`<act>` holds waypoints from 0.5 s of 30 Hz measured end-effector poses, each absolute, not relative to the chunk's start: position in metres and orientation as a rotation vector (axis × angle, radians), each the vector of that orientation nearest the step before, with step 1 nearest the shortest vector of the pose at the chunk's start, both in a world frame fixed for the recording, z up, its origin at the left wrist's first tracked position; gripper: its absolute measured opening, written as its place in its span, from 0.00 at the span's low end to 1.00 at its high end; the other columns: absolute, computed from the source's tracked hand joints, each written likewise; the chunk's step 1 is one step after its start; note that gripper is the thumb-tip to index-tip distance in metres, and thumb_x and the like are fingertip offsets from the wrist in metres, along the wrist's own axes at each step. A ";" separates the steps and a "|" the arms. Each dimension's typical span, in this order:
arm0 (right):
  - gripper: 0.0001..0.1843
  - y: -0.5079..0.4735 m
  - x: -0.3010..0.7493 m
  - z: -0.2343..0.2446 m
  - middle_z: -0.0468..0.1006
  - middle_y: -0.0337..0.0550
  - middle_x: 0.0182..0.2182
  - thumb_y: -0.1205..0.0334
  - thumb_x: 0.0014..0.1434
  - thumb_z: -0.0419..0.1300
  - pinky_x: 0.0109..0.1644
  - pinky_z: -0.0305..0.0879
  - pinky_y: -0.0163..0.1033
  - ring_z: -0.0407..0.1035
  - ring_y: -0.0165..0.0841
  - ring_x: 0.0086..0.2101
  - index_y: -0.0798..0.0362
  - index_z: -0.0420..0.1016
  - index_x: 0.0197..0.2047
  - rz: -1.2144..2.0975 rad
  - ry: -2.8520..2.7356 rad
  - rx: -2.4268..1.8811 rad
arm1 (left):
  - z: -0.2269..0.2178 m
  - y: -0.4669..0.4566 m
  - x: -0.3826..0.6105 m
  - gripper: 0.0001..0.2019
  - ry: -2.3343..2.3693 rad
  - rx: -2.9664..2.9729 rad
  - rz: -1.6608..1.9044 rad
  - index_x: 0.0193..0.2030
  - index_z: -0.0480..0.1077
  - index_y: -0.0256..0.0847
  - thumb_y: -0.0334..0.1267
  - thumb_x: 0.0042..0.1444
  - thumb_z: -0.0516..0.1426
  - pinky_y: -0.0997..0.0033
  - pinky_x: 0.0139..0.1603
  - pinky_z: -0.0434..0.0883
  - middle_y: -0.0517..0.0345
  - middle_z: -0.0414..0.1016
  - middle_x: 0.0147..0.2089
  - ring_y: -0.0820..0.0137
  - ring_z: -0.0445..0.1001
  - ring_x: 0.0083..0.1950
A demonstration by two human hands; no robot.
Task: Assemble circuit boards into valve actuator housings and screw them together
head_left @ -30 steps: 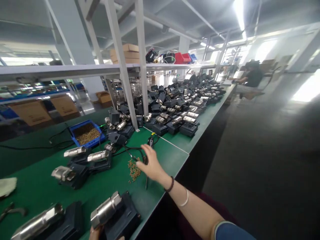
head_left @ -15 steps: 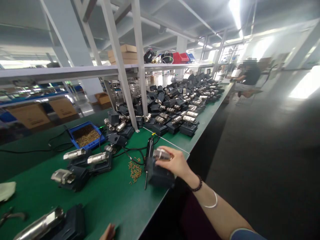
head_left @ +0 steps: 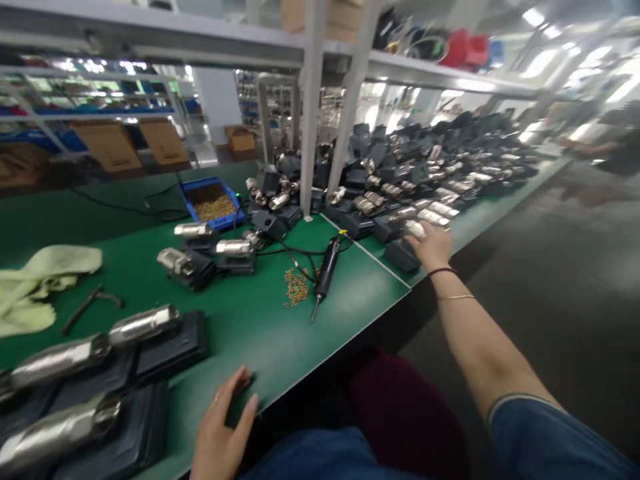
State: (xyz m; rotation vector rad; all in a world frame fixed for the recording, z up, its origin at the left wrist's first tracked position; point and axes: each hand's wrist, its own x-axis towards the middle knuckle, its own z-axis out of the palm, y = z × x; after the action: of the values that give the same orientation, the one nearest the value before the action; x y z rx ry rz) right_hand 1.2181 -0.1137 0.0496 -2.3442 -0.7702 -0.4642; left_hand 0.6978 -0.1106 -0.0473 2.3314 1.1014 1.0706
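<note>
My right hand [head_left: 430,244] is stretched out to the right, closed over a black unit with a metal barrel [head_left: 406,252] at the near end of a long row of such units [head_left: 425,180] on the green bench [head_left: 240,320]. My left hand [head_left: 223,427] lies flat and open on the bench's front edge, holding nothing. Beside it lie three more black units with metal barrels [head_left: 100,360]. An electric screwdriver [head_left: 326,270] and a small heap of brass screws [head_left: 297,287] lie between my hands.
A blue tray of brass parts [head_left: 213,203] sits at the back, with three more units [head_left: 210,257] in front. A pale cloth [head_left: 40,283] and pliers [head_left: 90,303] lie at left. White shelf posts [head_left: 313,113] rise mid-bench. Another person [head_left: 613,137] sits far right.
My right hand carried a unit from beside the screws out to the right end of the row. The left hand came up flat onto the bench edge. The view swung down and right.
</note>
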 end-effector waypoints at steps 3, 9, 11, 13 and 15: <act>0.32 -0.112 1.181 0.030 0.59 0.68 0.59 0.59 0.50 0.61 0.58 0.46 0.60 0.51 0.56 0.58 0.60 0.65 0.58 -0.556 -0.813 -2.315 | -0.045 -0.125 0.673 0.13 1.221 2.521 1.181 0.50 0.70 0.40 0.42 0.63 0.52 0.67 0.42 0.77 0.53 0.80 0.40 0.65 0.79 0.40; 0.28 -0.109 1.123 -0.025 0.72 0.65 0.47 0.58 0.45 0.56 0.57 0.57 0.55 0.62 0.54 0.53 0.61 0.72 0.50 -0.374 -0.882 -2.294 | -0.062 -0.155 0.638 0.10 1.463 2.723 1.210 0.45 0.73 0.38 0.28 0.61 0.52 0.66 0.46 0.71 0.50 0.79 0.41 0.65 0.76 0.43; 0.23 -0.108 1.124 -0.032 0.75 0.61 0.36 0.57 0.41 0.57 0.50 0.64 0.56 0.69 0.55 0.45 0.57 0.76 0.41 -0.272 -0.829 -2.338 | -0.071 -0.159 0.635 0.10 1.499 2.735 1.221 0.44 0.74 0.40 0.29 0.62 0.52 0.67 0.48 0.68 0.52 0.80 0.40 0.66 0.76 0.43; 0.17 -0.108 1.131 -0.033 0.74 0.54 0.25 0.55 0.39 0.56 0.41 0.68 0.55 0.72 0.52 0.33 0.52 0.75 0.33 -0.205 -0.746 -2.382 | -0.083 -0.159 0.633 0.10 1.519 2.743 1.307 0.42 0.75 0.42 0.31 0.63 0.52 0.69 0.54 0.65 0.56 0.81 0.36 0.70 0.76 0.41; 0.12 -0.109 1.136 -0.031 0.71 0.48 0.20 0.53 0.39 0.56 0.32 0.68 0.52 0.70 0.47 0.25 0.49 0.74 0.28 -0.184 -0.707 -2.411 | -0.095 -0.159 0.631 0.11 1.495 2.799 1.363 0.40 0.76 0.44 0.33 0.64 0.52 0.72 0.60 0.59 0.61 0.81 0.33 0.73 0.75 0.38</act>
State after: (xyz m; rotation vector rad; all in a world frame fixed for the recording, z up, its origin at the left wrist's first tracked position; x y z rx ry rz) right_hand 1.1356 -0.1087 -0.0308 -2.4111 -0.7067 -0.1844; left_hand 0.6314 -0.1587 -0.0948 2.7993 1.4950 1.3627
